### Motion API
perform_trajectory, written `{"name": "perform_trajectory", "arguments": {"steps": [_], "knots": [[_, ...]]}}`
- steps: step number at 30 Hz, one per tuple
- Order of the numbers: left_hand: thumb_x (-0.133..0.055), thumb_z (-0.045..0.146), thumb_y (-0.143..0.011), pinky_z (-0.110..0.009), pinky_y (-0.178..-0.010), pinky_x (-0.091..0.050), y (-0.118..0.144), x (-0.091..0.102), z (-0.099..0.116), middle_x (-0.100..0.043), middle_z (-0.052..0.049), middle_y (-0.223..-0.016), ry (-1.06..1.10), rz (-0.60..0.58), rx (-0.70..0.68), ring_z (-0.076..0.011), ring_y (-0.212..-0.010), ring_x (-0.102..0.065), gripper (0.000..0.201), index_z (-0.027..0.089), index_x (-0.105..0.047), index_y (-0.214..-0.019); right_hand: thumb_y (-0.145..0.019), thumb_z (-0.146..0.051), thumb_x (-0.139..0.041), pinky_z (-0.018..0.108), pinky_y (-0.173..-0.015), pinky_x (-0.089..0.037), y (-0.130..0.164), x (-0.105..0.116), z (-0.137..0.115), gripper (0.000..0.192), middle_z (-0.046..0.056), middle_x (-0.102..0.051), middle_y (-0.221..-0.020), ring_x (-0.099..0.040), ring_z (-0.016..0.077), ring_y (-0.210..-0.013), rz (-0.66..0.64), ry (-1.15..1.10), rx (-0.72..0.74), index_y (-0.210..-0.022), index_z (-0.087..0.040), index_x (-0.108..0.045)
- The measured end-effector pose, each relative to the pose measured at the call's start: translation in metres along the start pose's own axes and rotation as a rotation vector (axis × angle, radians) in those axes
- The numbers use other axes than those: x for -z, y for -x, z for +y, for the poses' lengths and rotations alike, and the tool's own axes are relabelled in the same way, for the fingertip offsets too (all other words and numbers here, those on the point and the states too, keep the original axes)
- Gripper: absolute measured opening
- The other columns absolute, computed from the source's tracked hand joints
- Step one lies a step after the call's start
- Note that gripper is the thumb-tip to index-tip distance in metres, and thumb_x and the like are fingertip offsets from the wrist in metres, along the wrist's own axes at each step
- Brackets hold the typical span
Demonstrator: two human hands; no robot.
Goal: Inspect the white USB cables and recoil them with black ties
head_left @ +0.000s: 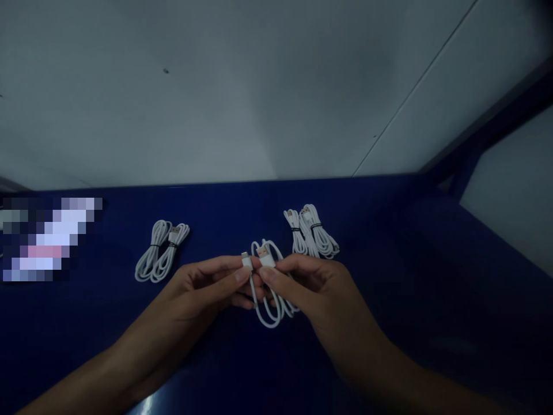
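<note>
A white USB cable is held between both hands above the blue surface, its loops hanging below the fingers. My left hand pinches the small plug end between thumb and forefinger. In my right hand, the larger USB-A plug is gripped by thumb and forefinger, with its metal tip pointing up. The two plugs sit side by side, close together. Part of the cable's coil is hidden behind the right fingers.
Two coiled white cables with black ties lie to the left. More tied white cables lie behind my right hand. A blurred-out bright object is at far left. The blue table meets a pale wall at the back.
</note>
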State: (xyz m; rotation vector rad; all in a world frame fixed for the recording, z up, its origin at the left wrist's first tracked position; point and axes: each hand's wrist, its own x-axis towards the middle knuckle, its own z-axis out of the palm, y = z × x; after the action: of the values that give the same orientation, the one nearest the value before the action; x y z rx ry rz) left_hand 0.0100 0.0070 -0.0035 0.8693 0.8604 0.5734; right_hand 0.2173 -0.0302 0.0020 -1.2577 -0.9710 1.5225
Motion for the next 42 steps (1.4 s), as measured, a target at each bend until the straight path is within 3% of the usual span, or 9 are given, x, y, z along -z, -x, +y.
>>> {"name": "perform_trajectory", "arguments": {"steps": [8,18,34,42], "knots": [[-0.072,0.032,-0.111,-0.027,-0.097,-0.057,-0.0003,0.0027,-0.0014,-0.084,-0.005,-0.125,0.001,0.001,-0.008,-0.0176,-0.105,-0.071,0.023,0.028,-0.086,-0.129,-0.096,-0.039,-0.087,0.028,-0.077,-0.058,-0.0011,0.0005,0.0035,0.021,0.001,-0.084,-0.081,-0.075,0.017,-0.081,0.023,0.013,0.006,-0.079,-0.026,-0.087],[-0.07,0.034,-0.112,-0.031,-0.099,-0.057,-0.0009,0.0035,-0.0025,-0.082,-0.005,-0.136,-0.007,-0.003,-0.008,-0.0193,-0.108,-0.073,0.025,0.029,-0.085,-0.131,-0.097,-0.037,-0.085,0.029,-0.078,-0.058,-0.0012,-0.0007,0.0027,0.02,0.002,-0.085,-0.082,-0.076,0.0176,-0.081,0.012,-0.002,0.013,-0.08,-0.027,-0.088],[-0.069,0.032,-0.112,-0.031,-0.099,-0.058,0.0007,0.0078,-0.0052,-0.083,-0.006,-0.13,0.009,-0.007,-0.004,-0.0208,-0.114,-0.074,0.026,0.028,-0.084,-0.134,-0.097,-0.036,-0.084,0.027,-0.076,-0.057,-0.0022,-0.0004,0.0029,0.021,0.001,-0.083,-0.08,-0.074,0.0161,-0.079,0.01,-0.004,0.023,-0.078,-0.027,-0.088],[-0.069,0.033,-0.112,-0.035,-0.102,-0.057,0.001,0.0058,-0.0027,-0.08,-0.006,-0.139,0.0,-0.01,-0.002,-0.0214,-0.111,-0.072,0.026,0.028,-0.084,-0.134,-0.098,-0.034,-0.083,0.026,-0.074,-0.057,-0.0004,-0.0021,0.0017,0.021,0.001,-0.083,-0.079,-0.074,0.0151,-0.078,0.024,0.01,0.01,-0.079,-0.027,-0.088]]}}
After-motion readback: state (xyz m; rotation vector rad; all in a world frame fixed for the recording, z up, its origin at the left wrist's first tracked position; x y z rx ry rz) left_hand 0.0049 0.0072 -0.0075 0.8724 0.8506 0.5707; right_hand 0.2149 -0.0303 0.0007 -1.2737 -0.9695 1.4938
